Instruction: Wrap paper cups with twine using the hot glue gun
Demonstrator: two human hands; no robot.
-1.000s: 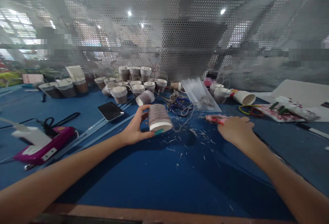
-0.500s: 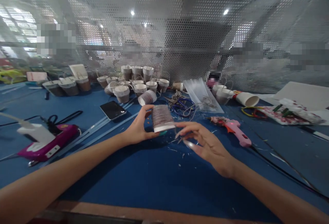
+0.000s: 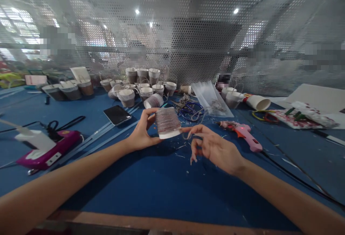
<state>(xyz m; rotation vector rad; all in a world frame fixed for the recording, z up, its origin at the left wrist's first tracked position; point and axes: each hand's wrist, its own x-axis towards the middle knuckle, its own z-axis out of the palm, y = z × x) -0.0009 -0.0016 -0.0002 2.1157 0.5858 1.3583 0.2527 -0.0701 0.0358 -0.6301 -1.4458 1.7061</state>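
My left hand (image 3: 142,130) is closed around a small cup (image 3: 168,122) wrapped in rows of grey-brown cord. The cup is tilted, its white rim band facing down and toward me. At the rim's right side, my right hand (image 3: 212,147) has its forefinger and thumb close together on a thin loose cord (image 3: 185,135). Its other fingers hang bent and spread below. The exact pinch is hard to make out. Just behind the held cup, another wrapped cup (image 3: 153,101) lies on its side.
Several cord-covered cups (image 3: 126,97) stand at the back. Left are a phone (image 3: 117,114) and a purple power strip (image 3: 50,152). Right lies a pink glue gun (image 3: 246,134) with its cable. Scissors with blue handles (image 3: 191,111) and plastic bags (image 3: 211,98) lie behind my hands.
The cup has shifted slightly left and turned in my left hand. My right hand's thumb has moved up toward the forefinger, while its other fingers have dropped lower.
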